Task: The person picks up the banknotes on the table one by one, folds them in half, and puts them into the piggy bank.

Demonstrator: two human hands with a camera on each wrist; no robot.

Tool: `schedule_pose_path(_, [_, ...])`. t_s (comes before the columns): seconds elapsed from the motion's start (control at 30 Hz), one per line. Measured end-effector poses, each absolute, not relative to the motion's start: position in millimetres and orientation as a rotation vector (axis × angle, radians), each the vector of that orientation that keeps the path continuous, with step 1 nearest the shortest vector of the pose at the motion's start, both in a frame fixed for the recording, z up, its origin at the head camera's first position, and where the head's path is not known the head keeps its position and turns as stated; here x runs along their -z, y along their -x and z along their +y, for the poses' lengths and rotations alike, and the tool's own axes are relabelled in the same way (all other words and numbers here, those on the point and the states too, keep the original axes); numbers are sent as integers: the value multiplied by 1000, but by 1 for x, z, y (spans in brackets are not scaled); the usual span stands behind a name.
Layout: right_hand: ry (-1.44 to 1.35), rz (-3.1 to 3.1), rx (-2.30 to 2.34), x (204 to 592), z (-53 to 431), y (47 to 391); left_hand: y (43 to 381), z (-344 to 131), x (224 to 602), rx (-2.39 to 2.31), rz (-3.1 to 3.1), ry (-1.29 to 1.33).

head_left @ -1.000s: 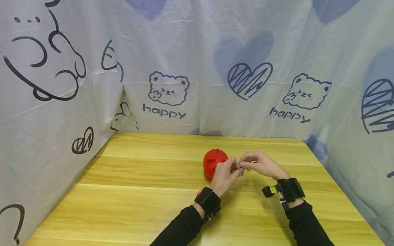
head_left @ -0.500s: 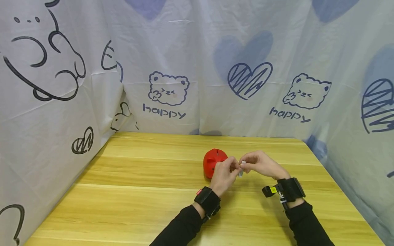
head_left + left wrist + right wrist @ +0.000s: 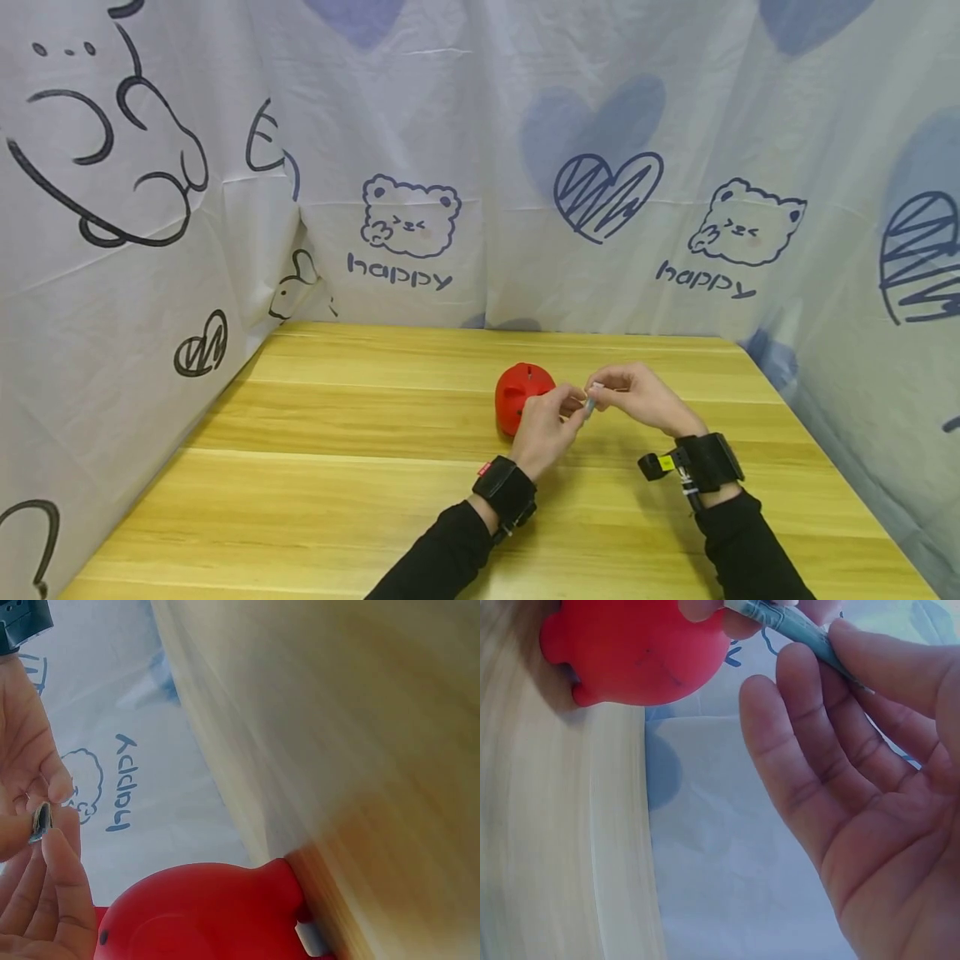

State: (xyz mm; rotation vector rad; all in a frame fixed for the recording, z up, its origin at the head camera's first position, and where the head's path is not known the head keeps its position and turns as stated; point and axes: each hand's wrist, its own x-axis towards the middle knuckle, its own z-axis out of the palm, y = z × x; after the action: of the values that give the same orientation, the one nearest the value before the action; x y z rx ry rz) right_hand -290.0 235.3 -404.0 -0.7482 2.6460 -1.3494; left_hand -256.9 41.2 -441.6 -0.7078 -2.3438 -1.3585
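Note:
In the head view a red piggy bank with a slot on top stands on the table, partly behind my left hand. My right hand meets the left just to the right of the bank. Between them is a narrow, rolled or folded banknote, greenish and printed. Left fingertips pinch one end of it; the right thumb and fingers pinch it farther along. From the left wrist, the banknote shows end-on between the fingertips. Above the table, both hands hold it close to the bank's side.
The wood-grain table stretches left and in front of the hands. White curtains with drawn bears and hearts enclose the back and sides. A black strap with a camera is on the right wrist, another strap on the left.
The banknote has come further into view and tilted between the fingertips, its lower end now higher. My right hand has risen slightly; the piggy bank has stayed in place.

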Motion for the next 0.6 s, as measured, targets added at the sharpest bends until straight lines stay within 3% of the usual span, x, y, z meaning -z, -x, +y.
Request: schedule_pose_path(0.6, [794,2588,1367,402,231,289,256,38,440,1425,-2328,696])
